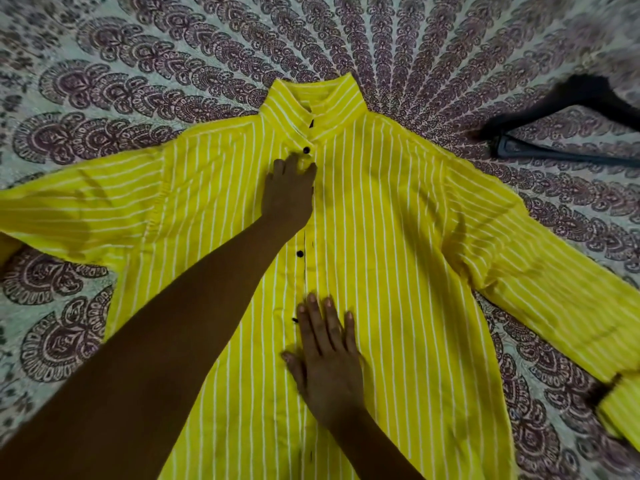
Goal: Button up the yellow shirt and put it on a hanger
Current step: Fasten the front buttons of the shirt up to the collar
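Note:
A yellow shirt [398, 237] with white stripes lies flat and face up on the bed, sleeves spread to both sides. Black buttons [300, 252] run down its front placket. My left hand [289, 192] reaches up to the chest, fingers resting on the placket just below the second button [306, 150]. My right hand [327, 362] lies flat and open on the lower front of the shirt, next to a button. A black hanger [568, 133] rests on the bed at the upper right, apart from the shirt.
A patterned bedspread [138, 81] with dark paisley arcs covers the whole surface. The right sleeve's cuff [620, 410] is folded near the right edge of view.

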A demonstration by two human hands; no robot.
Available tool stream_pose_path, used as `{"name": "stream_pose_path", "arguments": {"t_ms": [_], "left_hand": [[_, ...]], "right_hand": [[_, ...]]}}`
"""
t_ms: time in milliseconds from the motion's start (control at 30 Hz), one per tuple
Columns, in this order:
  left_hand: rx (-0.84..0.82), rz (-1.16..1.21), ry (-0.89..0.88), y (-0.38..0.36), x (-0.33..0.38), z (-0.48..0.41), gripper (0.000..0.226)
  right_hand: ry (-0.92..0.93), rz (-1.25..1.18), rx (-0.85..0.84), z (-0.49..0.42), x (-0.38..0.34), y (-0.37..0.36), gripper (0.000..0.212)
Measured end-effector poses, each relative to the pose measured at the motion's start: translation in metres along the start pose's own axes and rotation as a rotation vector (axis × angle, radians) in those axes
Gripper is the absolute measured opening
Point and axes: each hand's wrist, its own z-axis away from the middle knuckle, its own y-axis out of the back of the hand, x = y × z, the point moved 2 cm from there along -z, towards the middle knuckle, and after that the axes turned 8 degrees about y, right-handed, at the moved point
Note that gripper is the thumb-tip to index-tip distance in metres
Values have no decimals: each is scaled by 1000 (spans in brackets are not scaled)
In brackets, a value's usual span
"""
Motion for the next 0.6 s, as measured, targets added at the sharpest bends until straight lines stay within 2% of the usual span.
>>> {"name": "stream_pose_path", "arguments": {"t_ms": [100, 233, 433, 600], "left_hand": [[-9, -39, -24, -4, 5, -11, 44], [-72, 150, -41, 0, 11, -25, 41], [-218, 240, -100, 13, 9, -24, 48], [10, 268, -182, 12, 2, 43, 51]], "right_hand": [[13, -19, 16, 0, 0, 0, 61], [32, -23, 43, -1, 0, -1, 59], [20, -19, 46, -1, 1, -2, 60], [14, -27, 78, 5, 0, -4, 62]]}}
